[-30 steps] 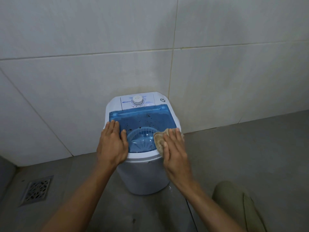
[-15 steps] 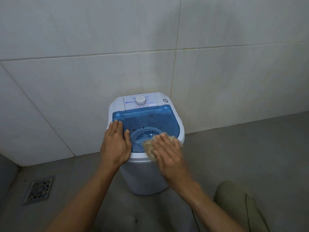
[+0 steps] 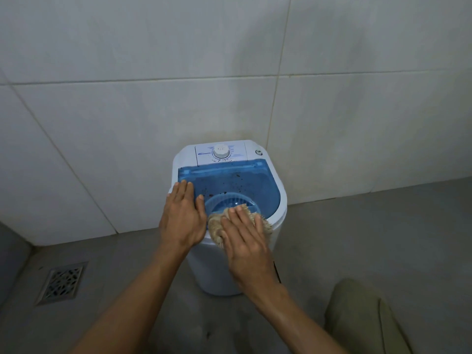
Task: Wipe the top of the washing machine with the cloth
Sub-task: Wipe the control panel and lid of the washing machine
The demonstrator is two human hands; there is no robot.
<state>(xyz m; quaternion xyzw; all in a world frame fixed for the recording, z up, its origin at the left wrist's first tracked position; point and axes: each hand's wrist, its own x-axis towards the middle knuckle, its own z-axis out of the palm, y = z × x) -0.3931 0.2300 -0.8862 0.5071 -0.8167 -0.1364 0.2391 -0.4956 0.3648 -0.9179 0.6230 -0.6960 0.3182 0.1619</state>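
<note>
Bare forearms; olive-green trouser knee (image 3: 362, 315)
</note>
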